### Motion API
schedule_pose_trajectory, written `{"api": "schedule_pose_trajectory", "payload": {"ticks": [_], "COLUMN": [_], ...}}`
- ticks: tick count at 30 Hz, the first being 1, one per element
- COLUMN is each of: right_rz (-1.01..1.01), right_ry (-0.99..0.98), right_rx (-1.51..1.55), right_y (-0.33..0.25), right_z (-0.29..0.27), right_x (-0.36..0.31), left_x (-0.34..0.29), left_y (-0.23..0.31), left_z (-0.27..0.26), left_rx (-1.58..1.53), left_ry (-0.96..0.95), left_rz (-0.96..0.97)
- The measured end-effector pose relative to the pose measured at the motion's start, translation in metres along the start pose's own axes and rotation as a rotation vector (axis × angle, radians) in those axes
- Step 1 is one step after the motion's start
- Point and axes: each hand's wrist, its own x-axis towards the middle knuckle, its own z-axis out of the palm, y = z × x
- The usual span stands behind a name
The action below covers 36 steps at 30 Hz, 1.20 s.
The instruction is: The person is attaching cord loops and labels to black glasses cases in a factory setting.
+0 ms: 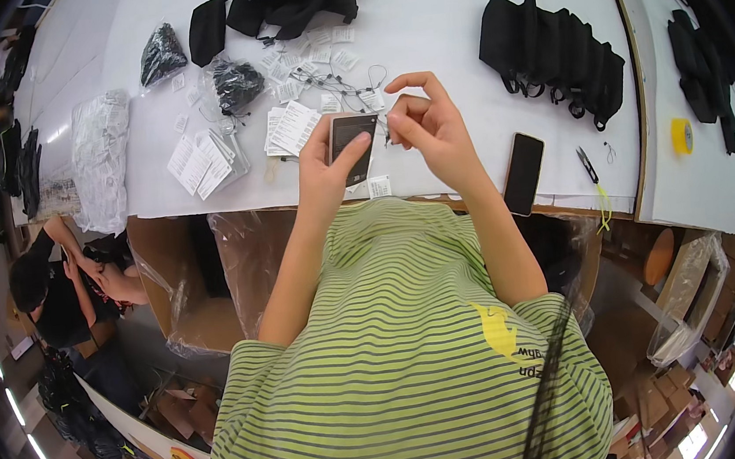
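Observation:
My left hand (321, 174) is closed around a black hang tag (351, 146), with the thumb lying across its face. Just to the right, my right hand (436, 134) is raised, thumb and a finger pinched together near the tag's upper corner. Whatever is in that pinch is too small to make out. Beyond the hands lie black tag strings (331, 82) among small white labels (286, 91). White printed cards (291, 129) are piled beside my left hand, and another fanned pile of cards (202, 164) sits farther left. One white label (378, 186) rests at the table edge below the tag.
Bags of black strings (237, 84) and a plastic-wrapped bundle (101, 158) occupy the left. Black fabric (301, 1) lies at the back, a row of black pouches (553, 57) at right. A phone (525, 174), thread snips (589, 166) and yellow tape (682, 136) lie rightward. Another person (59, 290) sits left.

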Motion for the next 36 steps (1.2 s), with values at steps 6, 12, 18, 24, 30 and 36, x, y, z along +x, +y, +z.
{"api": "schedule_pose_trajectory", "payload": {"ticks": [6, 12, 18, 24, 30, 36], "right_rz": [-0.145, -0.169, -0.075, -0.253, -0.290, -0.005], "right_ry": [0.127, 0.116, 0.113, 0.194, 0.139, 0.052], "right_rx": [-0.258, -0.421, -0.303, -0.487, -0.616, -0.215], "right_y": [-0.002, -0.009, -0.010, -0.017, -0.024, -0.013], "right_z": [0.001, 0.000, -0.002, -0.008, -0.011, -0.023], "right_x": [-0.016, -0.018, -0.018, -0.023, -0.021, -0.011], "left_x": [-0.012, -0.011, -0.013, -0.009, 0.009, 0.024], "left_y": [0.004, 0.015, 0.022, 0.031, 0.028, 0.022], "left_z": [0.022, 0.029, 0.027, 0.021, 0.013, 0.016], "left_rx": [0.131, 0.554, 0.693, 0.531, 0.137, 0.178], "left_ry": [0.022, 0.070, 0.055, -0.079, -0.319, -0.345], "left_rz": [0.023, 0.391, 0.525, 0.458, -0.063, -0.042]}}
